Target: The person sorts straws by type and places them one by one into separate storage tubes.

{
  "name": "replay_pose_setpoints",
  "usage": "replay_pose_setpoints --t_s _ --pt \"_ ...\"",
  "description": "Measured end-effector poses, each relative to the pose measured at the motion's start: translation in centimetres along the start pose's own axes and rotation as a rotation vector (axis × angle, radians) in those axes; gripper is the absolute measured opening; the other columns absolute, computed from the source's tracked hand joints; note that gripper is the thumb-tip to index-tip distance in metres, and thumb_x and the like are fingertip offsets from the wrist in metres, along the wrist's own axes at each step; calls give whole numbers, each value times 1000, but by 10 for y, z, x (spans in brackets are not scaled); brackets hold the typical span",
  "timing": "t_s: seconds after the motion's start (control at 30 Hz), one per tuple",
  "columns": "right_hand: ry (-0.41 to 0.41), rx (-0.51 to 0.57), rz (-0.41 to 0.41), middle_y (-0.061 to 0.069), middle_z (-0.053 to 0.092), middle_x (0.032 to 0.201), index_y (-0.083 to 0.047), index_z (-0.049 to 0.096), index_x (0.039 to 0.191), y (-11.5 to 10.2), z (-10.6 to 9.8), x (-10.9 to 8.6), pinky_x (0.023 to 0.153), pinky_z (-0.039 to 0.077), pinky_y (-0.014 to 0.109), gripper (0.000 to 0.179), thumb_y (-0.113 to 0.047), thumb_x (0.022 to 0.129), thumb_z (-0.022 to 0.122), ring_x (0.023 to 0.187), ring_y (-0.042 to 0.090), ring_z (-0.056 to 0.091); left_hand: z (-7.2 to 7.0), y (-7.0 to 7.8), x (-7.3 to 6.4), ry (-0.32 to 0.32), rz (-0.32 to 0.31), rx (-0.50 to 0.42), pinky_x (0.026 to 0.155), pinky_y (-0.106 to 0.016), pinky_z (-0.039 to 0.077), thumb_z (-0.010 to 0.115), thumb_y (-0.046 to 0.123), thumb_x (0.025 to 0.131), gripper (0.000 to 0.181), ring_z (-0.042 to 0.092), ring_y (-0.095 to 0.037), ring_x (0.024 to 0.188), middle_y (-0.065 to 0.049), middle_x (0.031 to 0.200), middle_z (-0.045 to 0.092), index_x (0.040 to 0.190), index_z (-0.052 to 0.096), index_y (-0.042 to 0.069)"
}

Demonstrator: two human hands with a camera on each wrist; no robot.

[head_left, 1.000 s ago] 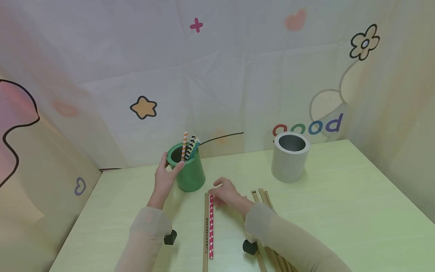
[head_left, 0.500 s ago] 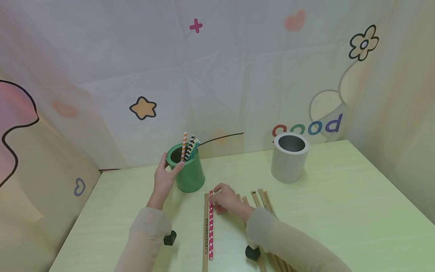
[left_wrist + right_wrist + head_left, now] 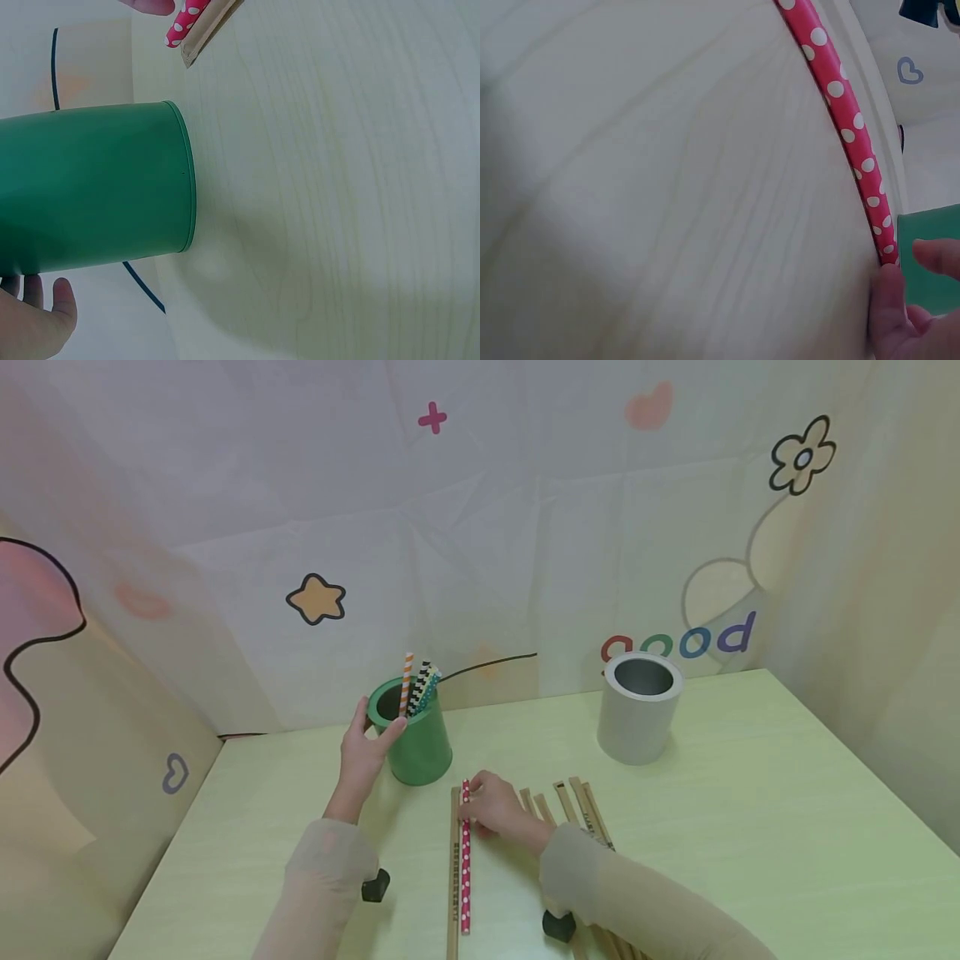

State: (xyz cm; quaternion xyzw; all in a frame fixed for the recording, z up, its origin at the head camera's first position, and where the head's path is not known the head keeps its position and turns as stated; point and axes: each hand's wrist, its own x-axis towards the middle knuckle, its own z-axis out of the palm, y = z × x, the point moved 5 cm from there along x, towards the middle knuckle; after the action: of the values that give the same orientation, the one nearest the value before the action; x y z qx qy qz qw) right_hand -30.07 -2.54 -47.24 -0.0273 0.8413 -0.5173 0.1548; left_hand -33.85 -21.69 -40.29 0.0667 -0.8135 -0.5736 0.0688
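My left hand [image 3: 365, 758] grips the rim of a green round cup [image 3: 422, 747], thumb at the front and fingers at its left side. Several patterned paper straws [image 3: 422, 689], one striped orange and white, lean in this cup. A pink paper straw with white dots [image 3: 466, 877] lies lengthwise on the table. Near its far end, the fingers of my right hand [image 3: 495, 803] pinch it, with its tip showing past them. In the right wrist view, a fingertip [image 3: 889, 289] covers the straw's end. Close along its left side lies a slim brown paper-wrapped stick [image 3: 454, 860] with dark print.
Several more brown paper-wrapped sticks [image 3: 581, 802] lie partly under my right forearm. A white round cup [image 3: 636, 727] stands at the back right. Behind the table [image 3: 750, 810] hangs a printed cloth [image 3: 480, 543].
My right hand has drawn slightly back along the pink straw toward me, uncovering its far tip. The left hand and green cup have stayed in place.
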Motion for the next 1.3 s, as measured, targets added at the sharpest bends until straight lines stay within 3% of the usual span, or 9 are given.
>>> replay_pose_setpoints --t_s 0.23,0.9,1.3 --pt "14 -100 -68 1 50 53 -1 48 98 -1 2 0 33 32 17 31 -7 74 67 35 9 40 1 1 0 1 4 -6 108 -50 14 60 37 82 83 16 -24 135 -11 145 24 143 9 16" --pt "-56 -266 -120 5 51 67 0 47 110 4 -3 -21 40 37 21 50 0 66 71 46 11 42 0 2 -2 -2 -13 2 108 -48 17 59 39 82 82 16 -23 135 -10 145 25 143 9 17" --pt "-86 -318 -140 7 51 72 4 45 117 5 -7 -31 37 40 20 51 9 68 61 43 11 45 0 0 0 -2 -10 8 108 -48 17 60 38 81 83 16 -24 135 -11 144 25 143 9 18"
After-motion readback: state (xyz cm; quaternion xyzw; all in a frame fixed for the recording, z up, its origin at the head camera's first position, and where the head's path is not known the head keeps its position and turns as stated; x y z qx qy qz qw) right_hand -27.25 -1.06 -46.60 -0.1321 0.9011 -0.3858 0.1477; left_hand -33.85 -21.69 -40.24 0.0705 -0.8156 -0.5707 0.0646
